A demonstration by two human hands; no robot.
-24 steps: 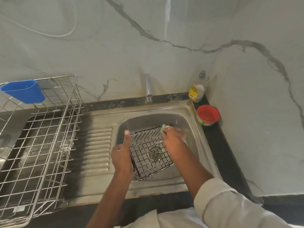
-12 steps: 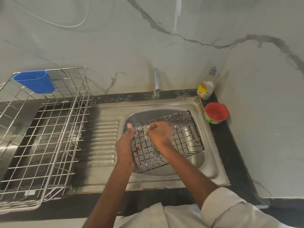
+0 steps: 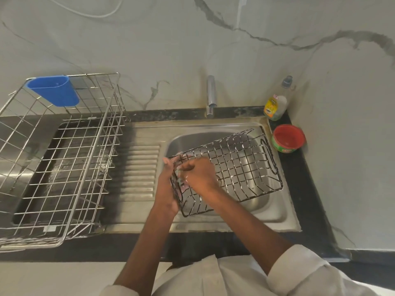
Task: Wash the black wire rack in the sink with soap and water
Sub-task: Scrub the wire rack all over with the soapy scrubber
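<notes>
A black wire rack [image 3: 233, 167], a box-shaped grid of thin coated wire, is lying tilted in the stainless steel sink basin [image 3: 265, 205], its far-right corner propped on the rim at about two o'clock. The person's left hand [image 3: 167, 184] is gripping the rack's left end wall, thumb pointing up. The right hand [image 3: 199, 174] is reaching inside that same end, fingers curled round a small, pale, soapy scrubbing pad [image 3: 181, 181], pressing it against the wires. The two hands are working close together, with only the rack's wall between them.

The rack looks light and stiff, but probably slippery once soaped; holding its thicker rim wire or a corner seems safest.

At twelve o'clock a chrome tap [image 3: 211, 96] is standing behind the sink, with no water visibly running. At two o'clock a clear dish-soap bottle with a yellow label [image 3: 275, 103] is standing; its printing is too small to read. Just beside it a round red-and-green tub [image 3: 288, 138] is sitting. At nine o'clock a large silver wire drying basket [image 3: 57, 159] is holding a blue plastic cup [image 3: 53, 90].
</notes>
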